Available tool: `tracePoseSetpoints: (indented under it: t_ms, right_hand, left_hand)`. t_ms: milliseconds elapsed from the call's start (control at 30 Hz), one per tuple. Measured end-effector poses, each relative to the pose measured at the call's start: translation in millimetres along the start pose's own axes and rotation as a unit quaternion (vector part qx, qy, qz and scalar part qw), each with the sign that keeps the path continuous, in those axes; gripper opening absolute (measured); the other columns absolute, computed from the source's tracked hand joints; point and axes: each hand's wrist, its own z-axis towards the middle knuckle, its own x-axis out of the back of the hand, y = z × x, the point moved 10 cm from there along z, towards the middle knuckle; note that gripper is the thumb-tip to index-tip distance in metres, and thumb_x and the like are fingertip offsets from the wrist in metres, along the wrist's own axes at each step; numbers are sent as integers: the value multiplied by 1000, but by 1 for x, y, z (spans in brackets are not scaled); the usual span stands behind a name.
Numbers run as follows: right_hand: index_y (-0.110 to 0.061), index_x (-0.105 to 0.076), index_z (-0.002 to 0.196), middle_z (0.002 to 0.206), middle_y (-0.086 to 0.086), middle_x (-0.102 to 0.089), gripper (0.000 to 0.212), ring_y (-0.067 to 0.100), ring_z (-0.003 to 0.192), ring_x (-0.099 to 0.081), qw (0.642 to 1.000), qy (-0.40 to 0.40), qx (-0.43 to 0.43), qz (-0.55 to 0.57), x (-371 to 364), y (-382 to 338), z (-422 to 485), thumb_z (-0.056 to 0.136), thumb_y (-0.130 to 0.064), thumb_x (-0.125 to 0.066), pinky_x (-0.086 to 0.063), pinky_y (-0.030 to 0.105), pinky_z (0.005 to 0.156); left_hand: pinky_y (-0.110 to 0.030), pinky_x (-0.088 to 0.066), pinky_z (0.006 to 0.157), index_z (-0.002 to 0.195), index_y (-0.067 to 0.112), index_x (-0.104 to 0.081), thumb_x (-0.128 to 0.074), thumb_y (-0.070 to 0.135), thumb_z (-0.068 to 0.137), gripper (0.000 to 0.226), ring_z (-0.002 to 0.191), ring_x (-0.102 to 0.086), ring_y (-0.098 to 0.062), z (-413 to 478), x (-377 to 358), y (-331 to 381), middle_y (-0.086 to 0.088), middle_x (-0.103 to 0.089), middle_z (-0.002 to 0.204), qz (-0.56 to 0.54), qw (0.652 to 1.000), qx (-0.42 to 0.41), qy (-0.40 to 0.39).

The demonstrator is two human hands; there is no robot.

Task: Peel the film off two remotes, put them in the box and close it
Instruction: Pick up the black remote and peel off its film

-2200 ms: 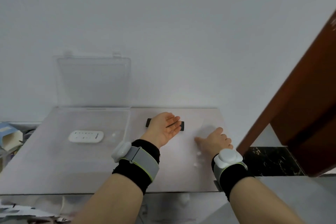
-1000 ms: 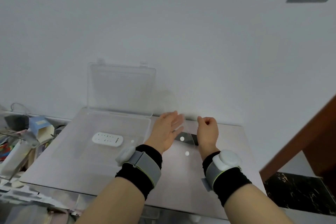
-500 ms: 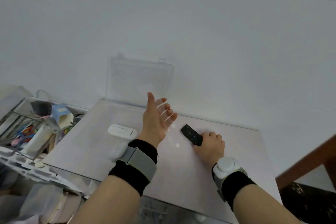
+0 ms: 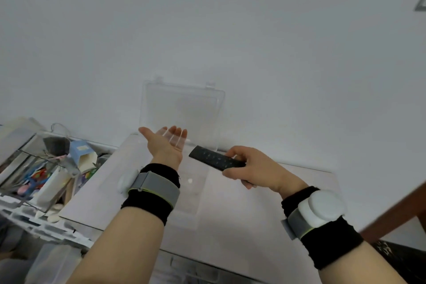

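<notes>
Black remote: held up off the table, gripped at its near end, button side up, far end aimed at the open palm next to it.
Writing on remote: just tiny pale marks on the buttons, way too small to read.
Right hand: fingers curled tight round the black remote, thumb laid along its far edge.
Left hand: palm up, fingers spread wide and loose, holding nothing, hovering over the box.
Box: clear plastic, flat on the table, base right under the left wrist; small white dot showing inside.
Lid: swung open, standing upright against the wall.
White remote: mostly hidden behind the left wristband, only a pale rounded edge peeking out.
Table: pale top, pushed up to the wall.
Wristbands: black cuffs with grey straps on both wrists, white round puck on the right one.
Left side clutter: bin crammed with colourful bits and a blue-and-white carton, any print on it unreadable.
Far right: strip of dark red-brown wood.
</notes>
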Motion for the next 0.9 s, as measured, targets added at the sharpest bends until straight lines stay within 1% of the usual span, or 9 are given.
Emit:
tracePoseSetpoints:
  t_ms: [133, 233, 333, 400, 500, 633, 733, 800, 900]
  right_hand:
    - [-18, -60, 99, 73, 3, -64, 28, 16, 46, -51, 998, 26, -11, -53, -8, -5, 8, 75, -29, -71, -43, 21, 46]
    - [-18, -56, 103, 81, 3, -66, 34, 15, 48, -53, 998, 41, -11, -55, -14, -10, 14, 75, -30, -72, -44, 21, 47]
    - [-20, -49, 108, 92, 5, -68, 45, 14, 51, -54, 999, 46, -3, -28, -23, -15, 19, 74, -33, -75, -48, 25, 51]
    - [-21, -46, 114, 99, 5, -65, 51, 14, 57, -56, 1000, 24, -8, 2, -29, -15, 18, 74, -30, -77, -50, 25, 58]
    - [-20, -50, 125, 112, 1, -62, 58, 13, 68, -63, 995, -63, 1, 72, -38, -12, 12, 75, -15, -78, -52, 27, 71]
    - [-21, -57, 129, 123, 4, -68, 70, 28, 97, -72, 982, -99, 21, 158, -38, -9, 12, 64, -14, -81, -52, 40, 95]
    - [-7, -60, 123, 116, 13, -68, 50, 24, 78, -73, 977, -67, 29, 201, -34, -16, 14, 75, -1, -76, -57, 30, 76]
    - [-6, -62, 112, 106, 12, -68, 39, 18, 65, -68, 987, -6, 33, 154, -27, -19, 17, 76, -5, -77, -55, 27, 65]
    - [-7, -61, 103, 92, 7, -68, 37, 19, 60, -63, 991, 40, 42, 124, -28, -22, 20, 73, -14, -82, -51, 29, 55]
  left_hand:
    - [-40, -58, 65, 111, 2, -53, -32, 65, 93, 68, 69, -61, -24, -5, 2, -10, -13, -59, 86, 16, 1000, 10, -6]
    - [-39, -57, 63, 100, 4, -54, -33, 64, 94, 63, 61, -58, -23, -10, -2, -19, -13, -57, 79, 8, 1000, 19, -20]
    - [-38, -57, 62, 101, 5, -51, -31, 63, 95, 62, 58, -55, -22, -13, -3, -28, -12, -55, 75, -4, 999, 31, -30]
    - [-36, -57, 60, 101, 4, -51, -31, 63, 95, 63, 57, -55, -21, -10, 2, -26, -12, -54, 73, -16, 999, 35, -22]
    - [-34, -57, 56, 93, 5, -52, -31, 65, 93, 64, 56, -55, -21, 0, 16, -16, -11, -55, 71, -48, 998, 41, -4]
    - [-33, -59, 55, 88, 5, -52, -29, 65, 94, 64, 59, -56, -21, 1, 24, -9, -10, -56, 71, -67, 996, 53, 1]
    - [-33, -59, 56, 83, 7, -52, -30, 65, 94, 64, 56, -56, -20, -8, 15, -14, -9, -56, 62, -72, 995, 71, -17]
    - [-34, -58, 58, 80, 8, -53, -31, 65, 93, 63, 50, -56, -19, -14, 9, -20, -7, -56, 56, -65, 994, 83, -28]
    - [-33, -58, 58, 80, 9, -55, -32, 64, 94, 61, 43, -58, -18, -24, 3, -29, -7, -59, 53, -47, 993, 96, -48]
